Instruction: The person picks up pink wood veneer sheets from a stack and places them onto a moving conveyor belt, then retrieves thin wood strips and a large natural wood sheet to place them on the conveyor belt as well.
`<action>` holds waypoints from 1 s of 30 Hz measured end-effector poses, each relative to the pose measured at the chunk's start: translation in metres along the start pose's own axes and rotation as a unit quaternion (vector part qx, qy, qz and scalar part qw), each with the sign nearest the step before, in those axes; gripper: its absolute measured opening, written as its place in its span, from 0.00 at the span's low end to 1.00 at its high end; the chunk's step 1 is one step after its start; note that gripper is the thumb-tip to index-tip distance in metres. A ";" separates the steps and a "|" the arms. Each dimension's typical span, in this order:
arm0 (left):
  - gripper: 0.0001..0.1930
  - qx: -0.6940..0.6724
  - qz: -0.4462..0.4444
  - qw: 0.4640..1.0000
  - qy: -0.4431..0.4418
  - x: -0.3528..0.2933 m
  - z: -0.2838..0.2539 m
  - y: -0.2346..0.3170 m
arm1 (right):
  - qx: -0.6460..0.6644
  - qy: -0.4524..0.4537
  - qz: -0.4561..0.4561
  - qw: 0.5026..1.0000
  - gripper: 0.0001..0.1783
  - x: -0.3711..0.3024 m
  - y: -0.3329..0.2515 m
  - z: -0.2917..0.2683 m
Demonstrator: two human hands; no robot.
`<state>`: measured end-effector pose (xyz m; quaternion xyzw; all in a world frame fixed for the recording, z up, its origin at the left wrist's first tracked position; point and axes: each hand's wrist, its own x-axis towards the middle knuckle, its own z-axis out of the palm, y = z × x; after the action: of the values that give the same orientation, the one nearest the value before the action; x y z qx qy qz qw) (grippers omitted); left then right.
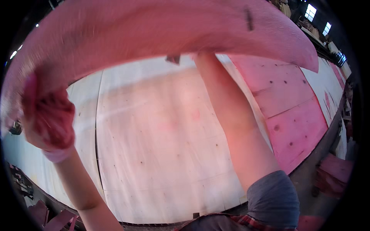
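The fingers of the left hand (52, 119), in a dark red-stained glove with a pink cuff, look curled tight about the lower left end of a large, thin, pink-stained sheet of wood veneer (154, 30), though blur hides how each finger sits. The right hand is out of sight behind the sheet's near edge, so I cannot tell how far its fingers are open or what they hold; the bare right forearm (235, 115) runs up to that edge just right of its middle. The sheet appears lifted above the surface, on the far side of the wrists, its long axis running left to right across both arms; the left hand is at one end, while the right end juts well past the right forearm. A small dark reddish piece (173, 59), too blurred to identify, shows just under the sheet's near edge. Below spreads a broad, pale wood surface (165, 161), a dark seam (96, 134) running up its left part from the near edge. Toward its right edge lies a flat, knotted pink wood panel (293, 131). Beyond that edge, near the right corner, are reddish-pink wood pieces (335, 169).
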<state>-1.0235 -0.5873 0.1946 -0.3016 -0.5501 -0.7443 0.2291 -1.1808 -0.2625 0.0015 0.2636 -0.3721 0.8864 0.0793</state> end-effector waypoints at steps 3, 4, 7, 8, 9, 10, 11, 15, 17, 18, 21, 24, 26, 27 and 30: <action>0.26 -0.228 -0.118 0.965 -0.061 -0.082 -0.045 -0.041 | -0.096 0.087 0.085 0.988 0.18 -0.075 -0.011 0.017; 0.28 -0.209 -0.185 0.957 0.078 -0.112 -0.060 -0.060 | -0.030 0.104 0.094 0.990 0.15 -0.123 -0.011 0.009; 0.23 -0.243 -0.281 0.928 0.041 -0.200 -0.122 -0.117 | 0.145 0.293 0.092 0.940 0.16 -0.245 -0.017 -0.024; 0.21 -0.229 -0.288 0.930 -0.004 -0.230 -0.134 -0.138 | 0.181 0.409 0.087 0.890 0.19 -0.273 -0.020 -0.029; 0.20 -0.198 -0.343 0.916 0.056 -0.260 -0.148 -0.167 | 0.190 0.478 0.080 0.854 0.18 -0.287 -0.027 -0.036; 0.20 -0.170 -0.396 0.894 0.120 -0.291 -0.163 -0.195 | 0.200 0.544 0.073 0.811 0.17 -0.297 -0.031 -0.042; 0.20 -0.201 -0.498 0.818 0.204 -0.313 -0.188 -0.222 | 0.181 0.559 0.063 0.807 0.16 -0.303 -0.028 -0.048; 0.20 -0.074 -0.596 0.751 0.275 -0.321 -0.136 -0.256 | 0.025 0.538 0.044 0.841 0.12 -0.346 -0.020 -0.110; 0.19 -0.098 -0.593 0.741 0.299 -0.342 -0.140 -0.261 | -0.003 0.576 0.113 0.809 0.10 -0.361 -0.019 -0.140; 0.18 -0.112 -0.545 0.764 0.327 -0.344 -0.144 -0.261 | -0.007 0.552 0.140 0.822 0.08 -0.357 -0.015 -0.140; 0.17 -0.140 -0.427 0.815 0.365 -0.337 -0.135 -0.262 | -0.072 0.565 0.166 0.805 0.06 -0.331 -0.018 -0.133; 0.14 -0.121 -0.401 0.830 0.369 -0.304 -0.116 -0.253 | -0.194 0.593 0.163 0.764 0.02 -0.281 -0.036 -0.115; 0.14 -0.111 -0.451 0.812 0.354 -0.309 -0.135 -0.249 | -0.146 0.544 0.113 0.819 0.03 -0.250 -0.065 -0.083; 0.14 -0.107 -0.468 0.807 0.344 -0.310 -0.139 -0.249 | -0.118 0.511 0.083 0.847 0.03 -0.235 -0.078 -0.073; 0.15 -0.113 -0.372 0.839 0.380 -0.332 -0.140 -0.245 | -0.154 0.532 0.067 0.830 0.04 -0.248 -0.084 -0.052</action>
<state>-0.9792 -0.6467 -0.2350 0.2085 -0.4025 -0.8867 0.0908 -0.9632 -0.1525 -0.1075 -0.2898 -0.4206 0.8240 0.2453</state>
